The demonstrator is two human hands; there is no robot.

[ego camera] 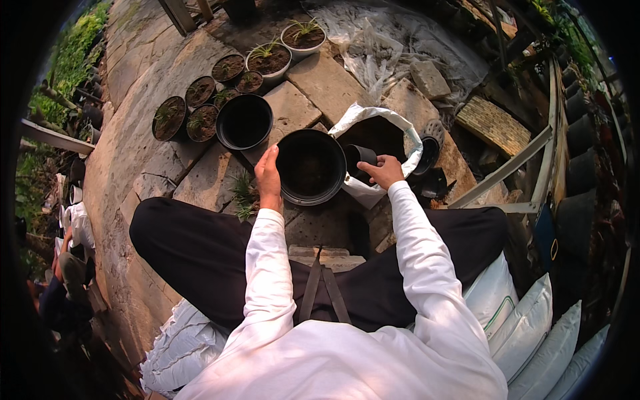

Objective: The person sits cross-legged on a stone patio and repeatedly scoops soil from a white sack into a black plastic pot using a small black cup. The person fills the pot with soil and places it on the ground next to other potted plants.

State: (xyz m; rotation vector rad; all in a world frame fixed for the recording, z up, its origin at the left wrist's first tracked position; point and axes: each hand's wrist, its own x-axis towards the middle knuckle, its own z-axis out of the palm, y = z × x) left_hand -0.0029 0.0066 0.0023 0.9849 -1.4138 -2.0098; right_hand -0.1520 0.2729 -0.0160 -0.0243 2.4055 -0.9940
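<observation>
My left hand (pixel 269 179) grips the left rim of a large black plastic pot (pixel 311 166) in front of me. Some dark material shows dimly at the bottom of this pot. In my right hand (pixel 383 171) is a small black plastic cup or pot (pixel 361 154), held by its edge over the mouth of an open white sack (pixel 372 192). Dark soil (pixel 376 136) fills the part of the sack that I can see. Another large black pot (pixel 245 122) stands just beyond my left hand. Loose green seedlings (pixel 243 195) lie on the paving near my left wrist.
Several small planted pots (pixel 170 118) and two white pots (pixel 269 60) stand ahead on the left. Crumpled plastic sheeting (pixel 370 55), a brick block (pixel 492 125) and a slanted metal frame (pixel 505 167) lie right. Full white bags (pixel 520 320) flank me; another person (pixel 67 285) is far left.
</observation>
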